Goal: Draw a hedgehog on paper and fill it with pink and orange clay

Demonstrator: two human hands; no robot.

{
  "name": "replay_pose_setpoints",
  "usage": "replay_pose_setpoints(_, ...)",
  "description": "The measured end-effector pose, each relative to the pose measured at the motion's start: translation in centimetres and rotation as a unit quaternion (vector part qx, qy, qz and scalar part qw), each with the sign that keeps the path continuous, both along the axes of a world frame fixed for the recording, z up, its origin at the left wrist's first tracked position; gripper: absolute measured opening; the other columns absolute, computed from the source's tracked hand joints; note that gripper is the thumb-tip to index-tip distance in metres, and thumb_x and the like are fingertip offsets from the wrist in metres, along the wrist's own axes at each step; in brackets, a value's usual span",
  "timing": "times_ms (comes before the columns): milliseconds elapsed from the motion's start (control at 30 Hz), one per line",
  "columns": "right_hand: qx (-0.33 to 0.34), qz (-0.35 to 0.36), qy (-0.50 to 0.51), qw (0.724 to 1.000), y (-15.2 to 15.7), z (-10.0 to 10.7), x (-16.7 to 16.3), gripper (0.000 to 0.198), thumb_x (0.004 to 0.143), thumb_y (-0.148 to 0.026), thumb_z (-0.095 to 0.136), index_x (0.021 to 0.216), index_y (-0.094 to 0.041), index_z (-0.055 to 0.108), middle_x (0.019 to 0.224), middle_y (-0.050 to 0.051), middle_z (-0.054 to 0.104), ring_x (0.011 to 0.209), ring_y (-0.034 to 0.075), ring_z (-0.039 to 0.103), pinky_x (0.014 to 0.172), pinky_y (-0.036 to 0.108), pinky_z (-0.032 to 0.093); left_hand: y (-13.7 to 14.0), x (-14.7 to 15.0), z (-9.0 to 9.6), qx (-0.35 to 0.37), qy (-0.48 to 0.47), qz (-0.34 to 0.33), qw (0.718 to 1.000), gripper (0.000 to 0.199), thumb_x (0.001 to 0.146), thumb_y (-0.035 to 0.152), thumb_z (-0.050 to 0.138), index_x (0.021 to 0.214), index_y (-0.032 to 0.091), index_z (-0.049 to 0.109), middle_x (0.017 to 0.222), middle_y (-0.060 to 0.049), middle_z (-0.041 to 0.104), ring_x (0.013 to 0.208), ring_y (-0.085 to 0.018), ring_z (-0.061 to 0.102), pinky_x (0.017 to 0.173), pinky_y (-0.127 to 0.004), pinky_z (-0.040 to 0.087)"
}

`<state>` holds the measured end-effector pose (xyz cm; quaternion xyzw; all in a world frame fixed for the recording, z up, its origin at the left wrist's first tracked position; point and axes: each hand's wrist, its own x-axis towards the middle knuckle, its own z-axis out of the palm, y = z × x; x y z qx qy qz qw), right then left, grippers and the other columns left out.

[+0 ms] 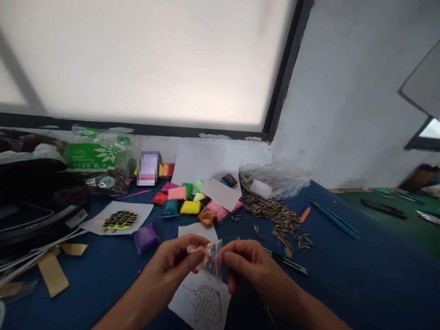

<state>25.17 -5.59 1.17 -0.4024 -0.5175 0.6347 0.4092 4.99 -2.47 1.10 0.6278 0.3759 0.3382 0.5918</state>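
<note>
My left hand (185, 261) is closed, with soft peach modelling clay (204, 256) between its thumb and fingers. A small clear zip bag (216, 268) spans the gap between both hands. Its right edge is pinched by the thumb and fingers of my right hand (242, 261). Part of the clay lies against or inside the bag; I cannot tell which. Just below the hands is a sheet of paper with a pencil drawing of a hedgehog-like animal (208, 302). A purple clay packet (146, 237) sits left of my left hand.
Clay packets in several colours (190, 207) lie behind the hands. Loose sunflower seeds (271, 211) spread to the right, near a utility knife (287, 260) and blue tweezers (335, 220). Leftward are a seed-covered picture (120, 221), a green seed bag (98, 158) and a phone (148, 168).
</note>
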Motion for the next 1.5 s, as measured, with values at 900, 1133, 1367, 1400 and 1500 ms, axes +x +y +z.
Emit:
replay_pose_setpoints(900, 0.215, -0.122, -0.206, 0.947, -0.2, -1.3, -0.1, 0.015, 0.085, -0.018, 0.058, 0.077, -0.019, 0.071, 0.081, 0.005, 0.072, 0.074, 0.019, 0.061, 0.068, 0.031, 0.045, -0.1, 0.6, -0.9, -0.054, -0.001, 0.004, 0.999, 0.06, 0.072, 0.072, 0.074, 0.093, 0.017, 0.065, 0.067, 0.003, 0.06, 0.063, -0.014, 0.053, 0.055, -0.023, 0.042)
replay_pose_setpoints(1133, 0.139, -0.108, -0.124, 0.977, -0.4, -1.0, -0.4, 0.015, 0.082, -0.026, 0.071, 0.091, -0.021, 0.082, 0.088, 0.004, 0.075, 0.074, 0.018, 0.058, 0.07, 0.03, 0.045, -0.2, 0.8, -0.6, -0.035, 0.008, -0.006, 0.999, 0.051, 0.076, 0.069, 0.069, 0.077, 0.019, 0.059, 0.063, 0.003, 0.058, 0.056, -0.012, 0.048, 0.051, -0.022, 0.037)
replay_pose_setpoints(1367, 0.146, -0.072, -0.143, 0.976, -0.5, -0.8, -0.6, 0.013, 0.079, -0.02, 0.071, 0.091, -0.02, 0.078, 0.08, -0.001, 0.069, 0.067, 0.014, 0.053, 0.063, 0.026, 0.042, -0.5, 1.0, -0.1, -0.027, 0.019, -0.01, 0.999, 0.043, 0.079, 0.062, 0.066, 0.074, 0.02, 0.057, 0.062, 0.003, 0.057, 0.059, -0.013, 0.049, 0.056, -0.024, 0.04)
replay_pose_setpoints(1400, 0.142, -0.069, -0.15, 0.976, -0.5, -0.8, -0.6, 0.012, 0.079, -0.019, 0.071, 0.09, -0.019, 0.076, 0.077, -0.001, 0.067, 0.066, 0.013, 0.053, 0.062, 0.026, 0.042, -0.6, 1.1, -0.2, -0.029, 0.013, -0.006, 0.999, 0.042, 0.078, 0.061, 0.066, 0.074, 0.02, 0.057, 0.062, 0.003, 0.057, 0.06, -0.014, 0.05, 0.056, -0.024, 0.041)
replay_pose_setpoints(1500, 0.152, -0.072, -0.196, 0.966, -0.5, -0.9, -0.6, 0.012, 0.079, -0.012, 0.067, 0.087, -0.018, 0.074, 0.073, -0.002, 0.065, 0.065, 0.013, 0.053, 0.059, 0.025, 0.041, -0.7, 1.3, -0.7, -0.028, 0.008, 0.013, 0.999, 0.041, 0.077, 0.06, 0.067, 0.077, 0.02, 0.059, 0.062, 0.003, 0.057, 0.061, -0.015, 0.052, 0.056, -0.025, 0.042)
